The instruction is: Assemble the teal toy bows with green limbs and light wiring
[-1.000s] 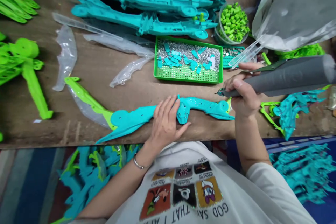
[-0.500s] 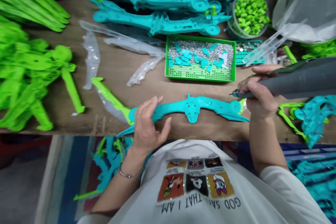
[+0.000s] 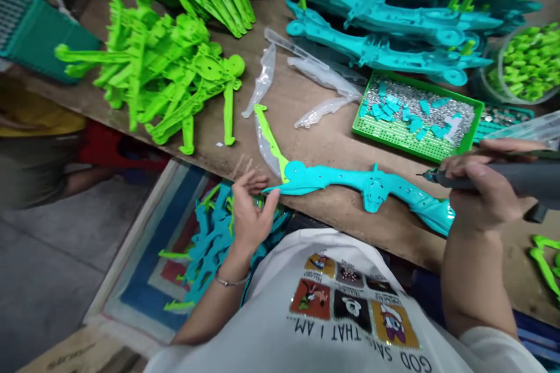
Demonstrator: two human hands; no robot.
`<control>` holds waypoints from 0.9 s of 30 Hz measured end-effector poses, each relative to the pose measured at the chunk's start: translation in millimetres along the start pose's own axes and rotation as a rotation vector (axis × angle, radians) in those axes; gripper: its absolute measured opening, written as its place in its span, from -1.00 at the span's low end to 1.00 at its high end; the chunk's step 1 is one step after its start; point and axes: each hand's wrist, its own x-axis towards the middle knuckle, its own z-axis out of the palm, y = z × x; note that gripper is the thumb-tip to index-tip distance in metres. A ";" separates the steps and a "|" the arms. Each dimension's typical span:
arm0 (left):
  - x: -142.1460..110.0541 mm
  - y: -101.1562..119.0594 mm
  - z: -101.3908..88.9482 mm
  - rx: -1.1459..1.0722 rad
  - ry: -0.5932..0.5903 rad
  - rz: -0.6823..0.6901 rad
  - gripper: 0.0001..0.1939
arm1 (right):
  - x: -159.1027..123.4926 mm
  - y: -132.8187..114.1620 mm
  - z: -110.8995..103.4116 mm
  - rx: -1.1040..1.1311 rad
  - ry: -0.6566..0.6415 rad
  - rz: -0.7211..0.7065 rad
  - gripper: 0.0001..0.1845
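Note:
A teal bow-shaped plastic part (image 3: pixel 332 176) lies along the table's front edge, a moulded head shape at its middle. Its left tip reaches my left hand (image 3: pixel 251 210), whose fingers are spread and hold nothing; whether they touch the tip I cannot tell. Under the part's left end sits a bright green arm (image 3: pixel 271 143) with a clear plastic piece (image 3: pixel 265 143) beside it. My right hand (image 3: pixel 485 192) is wrapped round a grey electric screwdriver (image 3: pixel 520 178). The screwdriver's bit points left, above the right half of the teal part and apart from it.
A green tray (image 3: pixel 389 139) holds screws and small teal pieces. Behind are stacked teal parts (image 3: pixel 376 52) and a tub of green pieces (image 3: pixel 531 64). Green arms (image 3: pixel 170 70) are piled at left. Below the edge, a bin (image 3: pixel 131 280) holds finished-looking teal parts. Another person's leg (image 3: pixel 30 169) shows far left.
My view has swung left, so the table appears shifted right and tilted. My left hand has moved off the teal part's left arm to its tip. My right hand keeps the screwdriver.

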 end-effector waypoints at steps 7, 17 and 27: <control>-11.1 -10.1 0.8 0.051 -0.082 0.204 -0.66 | 7.3 10.0 21.7 0.019 0.026 -0.017 -0.75; 2.9 -35.2 -4.0 0.083 -0.025 0.279 -0.65 | 22.5 20.8 1.3 -0.297 -0.151 0.106 -0.59; 11.3 -52.6 -10.0 0.182 -0.042 0.316 -0.46 | -7.6 -17.0 -78.2 -0.507 -0.153 0.093 -0.33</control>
